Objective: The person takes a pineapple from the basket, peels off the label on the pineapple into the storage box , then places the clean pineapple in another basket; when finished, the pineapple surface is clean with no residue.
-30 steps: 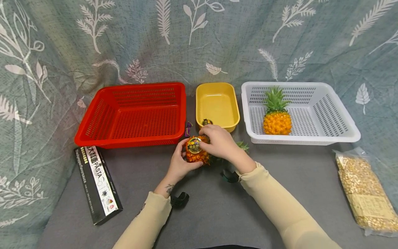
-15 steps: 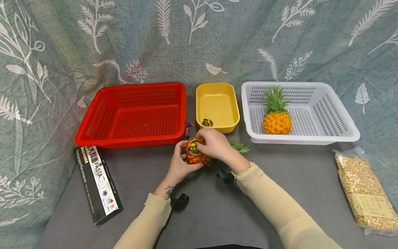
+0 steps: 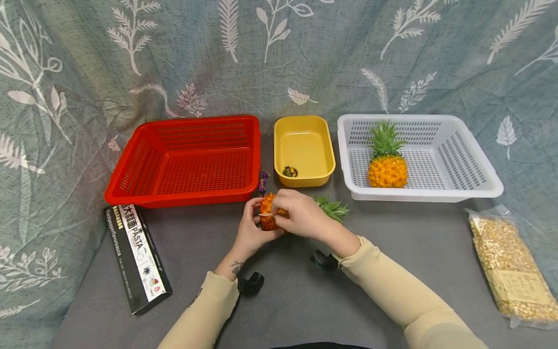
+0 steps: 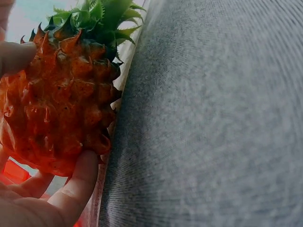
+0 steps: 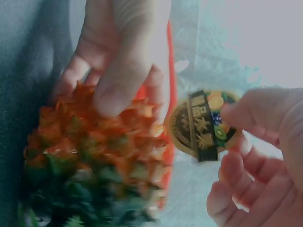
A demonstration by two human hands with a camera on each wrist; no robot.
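Note:
An orange pineapple (image 3: 269, 223) with a green crown (image 3: 333, 209) lies on its side on the grey table. My left hand (image 3: 250, 230) grips its base end, thumb and fingers on opposite sides in the left wrist view. My right hand (image 3: 301, 212) pinches a round black-and-gold fruit sticker (image 5: 203, 124) between thumb and fingers beside the pineapple. Only the sticker's thin edge shows in the head view. A similar round sticker (image 3: 289, 171) is in the front left corner of the yellow bin (image 3: 305, 182).
A red basket (image 3: 183, 198) stands at the back left. The white basket (image 3: 440, 196) at the back right holds another pineapple (image 3: 387, 170). A purple-wrapped candy (image 3: 263, 182) lies by the red basket. A pasta box (image 3: 138, 259) is at left, a bag of corn kernels (image 3: 512, 269) at right.
The sticker, facing up on the pineapple a second ago, has come off its skin and is tipped edge-on in my right fingers. The left hand keeps its grip.

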